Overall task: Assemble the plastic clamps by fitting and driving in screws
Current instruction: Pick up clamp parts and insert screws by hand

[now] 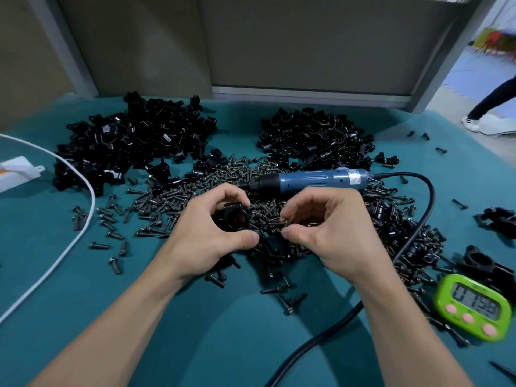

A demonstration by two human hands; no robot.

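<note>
A teal tabletop (pixel 195 331) fills the view. At its far side lie two big piles of black clamp halves, the left pile (pixel 131 138) broader than the right pile (pixel 315 138), well apart from each other. In front of them a wide heap of dark screws (pixel 173 199) spreads over the middle of the tabletop, with strays scattered to the left and toward the near edge.

Both forearms reach in from the near edge, and the hands meet over the heap. The left hand (pixel 206 238) has its fingers and thumb curled round a black ring-shaped clamp (pixel 234 219), holding it just above the screws. The right hand (pixel 329 230) is curled too, its thumb and forefinger pinching a screw (pixel 282 223) just beside the clamp, not yet in it.

A blue screwdriver (pixel 315 180) lies on the heap beyond the hands, tip pointing left. Its black cable (pixel 431 195) loops round to the right and back to the near edge. A white cable (pixel 93 202) curves across the left side, near a white power strip (pixel 16 174).

At the right edge lie a few joined clamps (pixel 497 219). A green timer (pixel 474 307) with pink buttons stands in front of them.
</note>
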